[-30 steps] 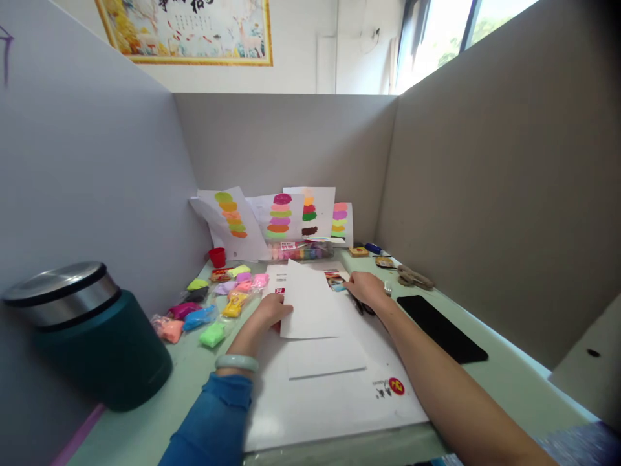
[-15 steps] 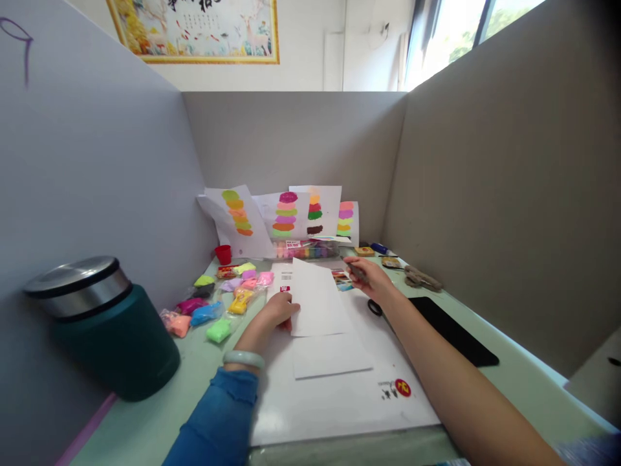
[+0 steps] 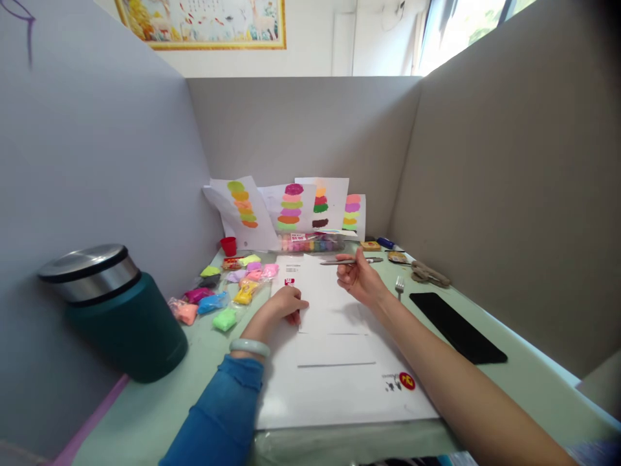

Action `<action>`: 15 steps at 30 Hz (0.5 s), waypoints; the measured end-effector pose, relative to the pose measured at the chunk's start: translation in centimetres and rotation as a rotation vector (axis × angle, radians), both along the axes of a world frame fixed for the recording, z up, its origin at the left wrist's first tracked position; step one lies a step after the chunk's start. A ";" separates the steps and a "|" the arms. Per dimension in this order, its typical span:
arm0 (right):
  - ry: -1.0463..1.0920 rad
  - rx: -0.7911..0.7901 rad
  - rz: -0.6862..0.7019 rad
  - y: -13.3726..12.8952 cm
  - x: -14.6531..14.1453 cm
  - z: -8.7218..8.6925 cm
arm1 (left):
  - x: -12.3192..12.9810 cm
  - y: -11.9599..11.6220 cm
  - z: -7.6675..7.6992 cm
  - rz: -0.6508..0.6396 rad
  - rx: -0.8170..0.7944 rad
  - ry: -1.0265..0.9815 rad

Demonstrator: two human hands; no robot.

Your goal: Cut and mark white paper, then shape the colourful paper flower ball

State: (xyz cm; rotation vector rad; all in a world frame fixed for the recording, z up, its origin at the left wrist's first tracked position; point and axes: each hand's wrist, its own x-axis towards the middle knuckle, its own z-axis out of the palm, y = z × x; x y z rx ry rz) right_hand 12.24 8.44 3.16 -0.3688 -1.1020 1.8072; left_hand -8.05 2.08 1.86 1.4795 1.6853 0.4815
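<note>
left hand (image 3: pixel 286 304): we had it clamped on the left edge of the top sheet (image 3: pixel 323 301), thumb on top.
right hand (image 3: pixel 359 281): we held the slim grey pen-like tool (image 3: pixel 375 260) with the fingers closed around it, its thin end pointing left.
pen-like tool: it lay nearly level in our grip, over the far part of the top sheet.
top sheet: it lay flat, partly covering the lower sheet (image 3: pixel 334 353), whose near edge showed.
board (image 3: pixel 347 404): white, under both sheets, with a red logo (image 3: pixel 407 381) at near right.
left side: we had colorful packets (image 3: pixel 245 292) there, a teal container (image 3: pixel 129 330) nearer us and a red cup (image 3: pixel 228 246) farther off.
right side: a fork (image 3: pixel 399 285) lay near our right hand, a black slab (image 3: pixel 453 327) just beside it.
far side: painted sheets (image 3: pixel 248 217) leaned behind a clear pack (image 3: pixel 310 244).
</note>
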 end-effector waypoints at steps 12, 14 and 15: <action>-0.239 0.118 0.098 -2.6 -2.5 0.0 | 0.3 -0.4 0.3 0.022 -0.010 -0.039; -0.303 0.161 0.045 -3.5 -3.2 -0.9 | 0.3 -0.4 0.4 0.021 -0.004 -0.005; -0.348 0.184 0.023 -4.0 -3.4 -1.4 | 0.4 -0.5 0.4 0.024 -0.003 0.012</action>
